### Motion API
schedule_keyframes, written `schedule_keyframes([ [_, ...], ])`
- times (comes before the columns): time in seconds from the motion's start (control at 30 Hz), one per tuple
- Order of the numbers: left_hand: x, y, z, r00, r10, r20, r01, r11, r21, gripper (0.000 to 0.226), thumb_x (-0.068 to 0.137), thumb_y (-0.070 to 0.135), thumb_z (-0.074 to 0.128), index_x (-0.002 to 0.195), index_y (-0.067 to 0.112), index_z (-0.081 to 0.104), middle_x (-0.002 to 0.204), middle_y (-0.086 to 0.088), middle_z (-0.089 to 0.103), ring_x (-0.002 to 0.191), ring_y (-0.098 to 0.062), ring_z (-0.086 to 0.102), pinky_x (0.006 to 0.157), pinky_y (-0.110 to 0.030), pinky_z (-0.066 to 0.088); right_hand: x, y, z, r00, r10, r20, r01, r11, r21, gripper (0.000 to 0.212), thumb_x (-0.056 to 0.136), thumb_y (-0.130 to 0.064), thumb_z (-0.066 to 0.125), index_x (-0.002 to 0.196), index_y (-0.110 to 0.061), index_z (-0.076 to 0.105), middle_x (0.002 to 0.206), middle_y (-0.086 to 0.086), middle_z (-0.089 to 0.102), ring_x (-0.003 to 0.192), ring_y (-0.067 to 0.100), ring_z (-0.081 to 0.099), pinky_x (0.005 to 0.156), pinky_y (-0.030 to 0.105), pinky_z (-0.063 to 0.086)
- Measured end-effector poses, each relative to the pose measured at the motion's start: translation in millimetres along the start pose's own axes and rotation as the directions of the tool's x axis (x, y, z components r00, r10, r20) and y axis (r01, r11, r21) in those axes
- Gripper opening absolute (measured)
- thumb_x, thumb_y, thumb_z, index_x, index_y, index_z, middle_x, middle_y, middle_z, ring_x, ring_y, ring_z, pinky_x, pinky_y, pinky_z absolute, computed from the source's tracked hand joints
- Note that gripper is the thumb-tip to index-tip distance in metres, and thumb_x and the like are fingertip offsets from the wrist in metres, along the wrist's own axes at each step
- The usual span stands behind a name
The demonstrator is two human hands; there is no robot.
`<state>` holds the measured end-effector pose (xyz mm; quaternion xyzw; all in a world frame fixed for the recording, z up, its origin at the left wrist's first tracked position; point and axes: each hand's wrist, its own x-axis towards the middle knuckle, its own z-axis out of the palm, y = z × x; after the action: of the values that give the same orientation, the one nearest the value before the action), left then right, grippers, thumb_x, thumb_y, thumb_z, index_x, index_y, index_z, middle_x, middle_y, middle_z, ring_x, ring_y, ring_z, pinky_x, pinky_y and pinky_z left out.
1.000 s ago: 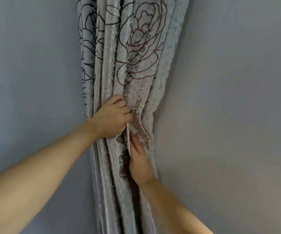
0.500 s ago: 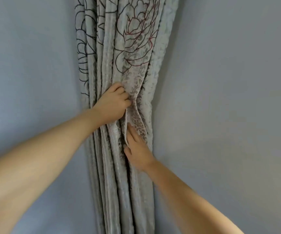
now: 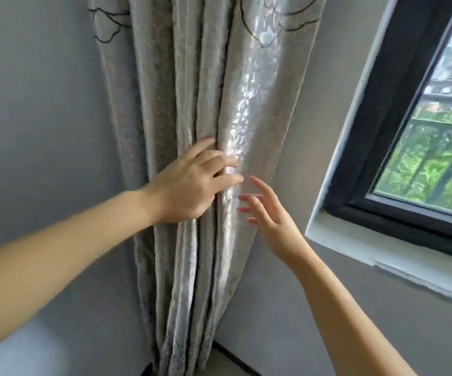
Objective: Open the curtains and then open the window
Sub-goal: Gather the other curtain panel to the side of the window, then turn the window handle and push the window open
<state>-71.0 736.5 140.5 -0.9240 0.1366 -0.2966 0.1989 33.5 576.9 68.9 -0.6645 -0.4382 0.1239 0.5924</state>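
A grey curtain (image 3: 192, 90) with a stitched flower pattern hangs bunched in the room corner. My left hand (image 3: 189, 185) rests flat against its folds with fingers spread, holding nothing. Just to the right, my right hand (image 3: 271, 215) hovers with fingers apart, a little off the cloth. The window (image 3: 431, 147), black-framed with glass shut, shows at the right edge; greenery and a railing lie beyond it.
Grey walls (image 3: 35, 109) meet behind the curtain. A pale window sill (image 3: 382, 256) runs below the frame. A dark skirting strip and a bit of floor (image 3: 233, 367) show at the bottom. A pale blurred shape (image 3: 13, 351) sits at the lower left.
Both hands have let go of the curtain folds and opened. The view has swung right, so the window now shows.
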Motion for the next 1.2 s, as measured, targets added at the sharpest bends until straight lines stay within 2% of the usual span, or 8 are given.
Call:
schedule_keyframes([
  [0.13,-11,93,-5,0.992,-0.12,-0.04,0.087,0.877,-0.472,0.049,0.073,0.001,0.036,0.116,0.013,0.056,0.118,-0.012,0.058,0.109,-0.024,0.051,0.102,-0.038,0.037,-105,16,-51,0.975,0.159,-0.157,-0.155,0.987,0.039,0.035,0.087,-0.047,0.036,0.121,-0.047,0.04,0.111,-0.007,0.065,0.101,0.01,0.063,0.088,0.031,0.051],
  [0.3,-38,183,-7,0.852,-0.51,0.117,0.315,0.321,-0.893,0.042,0.08,0.013,0.033,0.11,0.03,0.057,0.109,0.012,0.057,0.097,-0.012,0.057,0.085,-0.015,0.042,-244,20,-99,0.842,0.322,-0.433,-0.328,0.942,0.063,0.072,0.071,-0.078,0.04,0.129,-0.036,0.041,0.115,-0.014,0.063,0.108,0.01,0.059,0.084,0.024,0.052],
  [0.4,-54,229,5,0.715,-0.612,0.338,0.407,-0.027,-0.913,0.039,0.075,0.022,0.037,0.099,0.039,0.062,0.095,0.01,0.066,0.09,-0.012,0.061,0.087,-0.019,0.047,-317,20,-111,0.736,0.394,-0.55,-0.396,0.91,0.123,0.073,0.069,-0.079,0.043,0.128,-0.036,0.044,0.117,-0.008,0.063,0.107,0.013,0.061,0.083,0.031,0.053],
  [0.57,-49,316,16,0.629,-0.443,0.639,0.508,-0.388,-0.769,0.043,0.074,0.001,0.043,0.087,0.031,0.071,0.077,-0.003,0.07,0.068,-0.014,0.063,0.07,-0.022,0.054,-400,27,-128,0.58,0.54,-0.61,-0.432,0.839,0.331,0.083,0.055,-0.083,0.054,0.121,-0.033,0.049,0.111,-0.004,0.068,0.098,0.015,0.065,0.073,0.027,0.056],
  [0.67,-35,373,17,0.493,-0.325,0.807,0.497,-0.656,-0.568,0.052,0.086,-0.012,0.035,0.075,0.02,0.075,0.062,-0.007,0.069,0.056,-0.013,0.063,0.059,-0.022,0.056,-446,35,-152,0.47,0.658,-0.588,-0.47,0.751,0.465,0.085,0.047,-0.079,0.065,0.114,-0.028,0.055,0.1,-0.001,0.073,0.088,0.018,0.069,0.065,0.026,0.057],
  [0.8,-25,440,15,0.416,-0.227,0.88,0.548,-0.71,-0.442,0.056,0.091,-0.01,0.028,0.071,0.014,0.075,0.059,-0.01,0.069,0.055,-0.015,0.064,0.058,-0.023,0.057,-510,43,-207,0.292,0.828,-0.478,-0.53,0.556,0.64,0.023,0.09,-0.024,0.05,0.099,-0.009,0.064,0.077,0.008,0.076,0.069,0.021,0.072,0.054,0.026,0.058],
  [0.93,4,487,18,0.371,-0.256,0.893,0.569,-0.697,-0.437,0.045,0.092,-0.01,0.03,0.077,0.007,0.069,0.057,-0.009,0.069,0.051,-0.012,0.063,0.056,-0.02,0.056,-549,54,-255,0.215,0.81,-0.546,-0.593,0.552,0.585,0.028,0.096,-0.006,0.039,0.091,-0.003,0.067,0.062,0.009,0.073,0.056,0.021,0.069,0.051,0.026,0.057],
  [1.2,90,499,39,0.471,-0.386,0.793,0.56,-0.563,-0.607,0.046,0.09,-0.011,0.036,0.078,0.017,0.07,0.064,-0.003,0.07,0.057,-0.011,0.061,0.06,-0.018,0.053,-514,70,-336,0.368,0.627,-0.686,-0.534,0.747,0.397,0.032,0.096,-0.003,0.034,0.094,-0.015,0.064,0.07,-0.001,0.075,0.062,0.008,0.068,0.053,0.015,0.052],
])
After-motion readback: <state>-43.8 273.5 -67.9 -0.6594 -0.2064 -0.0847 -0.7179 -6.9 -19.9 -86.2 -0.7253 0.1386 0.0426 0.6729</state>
